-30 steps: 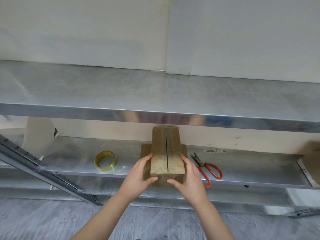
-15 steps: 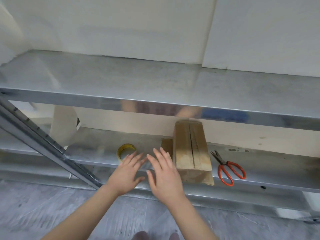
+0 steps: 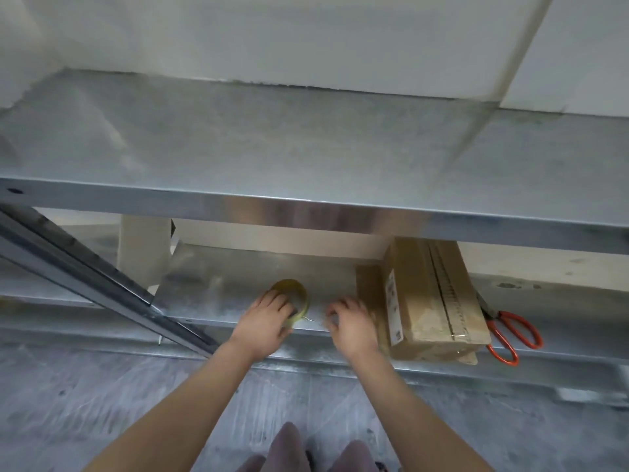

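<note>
A yellowish roll of clear tape (image 3: 295, 290) lies on the lower metal shelf (image 3: 218, 287). My left hand (image 3: 267, 321) grips the roll at its near side, fingers curled over its rim. Just to the right, my right hand (image 3: 350, 323) has its fingers curled and pinches the loose clear end of the tape near the shelf's front edge. A brown cardboard box (image 3: 429, 294) wrapped in clear tape stands on the same shelf, right of my right hand, on top of a flat piece of cardboard.
Red-handled scissors (image 3: 510, 332) lie on the lower shelf right of the box. The upper metal shelf (image 3: 272, 144) overhangs the lower one. A slanted metal rail (image 3: 85, 267) crosses at the left. Grey floor lies below.
Both hands let go of the box and moved left to the tape roll; the left now grips the roll and the right pinches its loose end. The view shifted left.
</note>
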`<state>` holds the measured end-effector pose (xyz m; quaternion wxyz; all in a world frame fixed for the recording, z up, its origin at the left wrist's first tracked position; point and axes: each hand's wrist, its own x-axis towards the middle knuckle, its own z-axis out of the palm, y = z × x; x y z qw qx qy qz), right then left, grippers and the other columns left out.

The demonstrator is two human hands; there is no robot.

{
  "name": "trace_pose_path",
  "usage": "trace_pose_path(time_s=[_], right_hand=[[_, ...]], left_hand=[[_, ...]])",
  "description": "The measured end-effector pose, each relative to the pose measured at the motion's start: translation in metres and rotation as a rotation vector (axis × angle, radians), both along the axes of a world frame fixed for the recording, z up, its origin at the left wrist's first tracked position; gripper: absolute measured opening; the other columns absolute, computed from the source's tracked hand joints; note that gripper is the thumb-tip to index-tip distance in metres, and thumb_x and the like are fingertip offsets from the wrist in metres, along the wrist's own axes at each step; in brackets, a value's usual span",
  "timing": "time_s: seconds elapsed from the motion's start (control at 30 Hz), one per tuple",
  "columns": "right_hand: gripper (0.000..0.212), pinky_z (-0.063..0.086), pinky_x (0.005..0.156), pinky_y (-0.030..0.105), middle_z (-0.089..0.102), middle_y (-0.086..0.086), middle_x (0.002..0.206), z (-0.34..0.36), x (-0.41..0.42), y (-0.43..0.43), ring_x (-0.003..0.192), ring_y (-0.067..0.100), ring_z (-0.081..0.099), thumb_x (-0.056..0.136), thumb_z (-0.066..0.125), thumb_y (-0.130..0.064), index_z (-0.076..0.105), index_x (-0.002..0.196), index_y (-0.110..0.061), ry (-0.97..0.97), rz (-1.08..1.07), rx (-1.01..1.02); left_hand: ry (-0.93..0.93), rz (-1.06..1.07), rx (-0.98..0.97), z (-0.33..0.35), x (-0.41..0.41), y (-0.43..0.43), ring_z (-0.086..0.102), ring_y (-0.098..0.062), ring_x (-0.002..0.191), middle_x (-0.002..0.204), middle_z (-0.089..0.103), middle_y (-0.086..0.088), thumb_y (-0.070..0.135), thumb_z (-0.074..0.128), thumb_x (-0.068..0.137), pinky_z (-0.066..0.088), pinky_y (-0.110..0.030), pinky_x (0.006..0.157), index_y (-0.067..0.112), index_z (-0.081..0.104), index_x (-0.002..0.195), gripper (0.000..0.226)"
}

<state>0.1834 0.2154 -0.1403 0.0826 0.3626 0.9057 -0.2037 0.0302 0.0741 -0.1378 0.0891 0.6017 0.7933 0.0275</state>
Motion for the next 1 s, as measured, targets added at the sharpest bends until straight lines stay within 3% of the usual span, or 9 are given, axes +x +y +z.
trace_pose_path(time_s=[0.1,0.3,0.47,0.63,0.73,0.8,0.9,1.0], right_hand=[[0.017,0.043,0.094,0.033,0.055,-0.001,0.114,0.002,-0.009,0.003,0.122,0.023,0.042,0.092,0.051,-0.031,0.066,0.098,-0.026,0.020,-0.050,-0.056],[0.021,0.040,0.096,0.035,0.056,-0.002,0.117,0.004,-0.020,0.008,0.123,0.025,0.037,0.086,0.048,-0.028,0.064,0.100,-0.027,-0.034,-0.042,-0.108],[0.031,0.035,0.095,0.037,0.049,-0.003,0.127,0.002,-0.024,0.012,0.129,0.024,0.030,0.084,0.054,-0.036,0.058,0.115,-0.031,-0.039,-0.015,-0.146],[0.019,0.038,0.093,0.038,0.052,0.002,0.121,-0.002,-0.016,0.011,0.124,0.027,0.035,0.093,0.052,-0.036,0.064,0.104,-0.027,-0.046,0.053,-0.092],[0.019,0.044,0.090,0.036,0.059,0.003,0.118,0.009,-0.015,0.011,0.118,0.027,0.045,0.096,0.050,-0.034,0.063,0.106,-0.024,0.063,0.059,-0.110],[0.019,0.047,0.085,0.035,0.066,0.006,0.111,0.022,-0.016,0.006,0.108,0.028,0.055,0.096,0.053,-0.029,0.064,0.107,-0.019,0.198,0.038,-0.157],[0.014,0.047,0.079,0.033,0.068,0.006,0.105,0.044,-0.004,-0.008,0.098,0.026,0.062,0.095,0.055,-0.024,0.063,0.104,-0.016,0.290,0.030,-0.186],[0.012,0.042,0.082,0.031,0.066,0.003,0.106,0.056,0.021,-0.025,0.099,0.022,0.061,0.095,0.055,-0.020,0.062,0.104,-0.015,0.337,0.010,-0.163]], left_hand=[[-0.038,0.038,0.039,0.000,-0.007,-0.003,0.059,-0.033,0.097,0.095,0.065,-0.009,0.026,0.068,0.085,0.046,-0.035,0.084,0.012,0.064,0.096,0.018],[-0.021,0.009,0.021,0.003,-0.011,-0.005,0.055,-0.027,0.102,0.103,0.064,-0.006,0.034,0.057,0.093,0.040,-0.032,0.087,0.015,0.061,0.104,0.022],[0.113,-0.071,0.062,0.021,-0.004,-0.002,0.061,-0.016,0.067,0.069,0.061,0.007,0.030,0.091,0.057,0.048,-0.019,0.063,0.024,0.065,0.075,0.032],[0.223,-0.148,0.020,0.026,0.004,-0.004,0.061,-0.017,0.070,0.070,0.059,0.005,0.008,0.086,0.045,0.054,-0.029,0.086,0.021,0.064,0.078,0.042],[0.225,-0.080,0.068,0.038,0.002,-0.001,0.060,-0.019,0.067,0.066,0.057,0.004,0.004,0.086,0.038,0.055,-0.031,0.083,0.019,0.062,0.074,0.046],[0.204,0.001,0.061,0.048,-0.005,-0.005,0.061,-0.022,0.074,0.072,0.061,0.001,0.011,0.089,0.051,0.054,-0.029,0.077,0.016,0.062,0.078,0.038],[-0.004,0.093,0.063,0.058,-0.010,-0.020,0.055,-0.026,0.099,0.102,0.063,-0.004,0.028,0.064,0.090,0.042,-0.032,0.088,0.013,0.060,0.101,0.020],[-0.236,0.169,0.163,0.072,0.003,-0.037,0.051,-0.012,0.098,0.105,0.057,0.007,0.038,0.056,0.094,0.038,-0.018,0.082,0.023,0.054,0.109,0.021]])
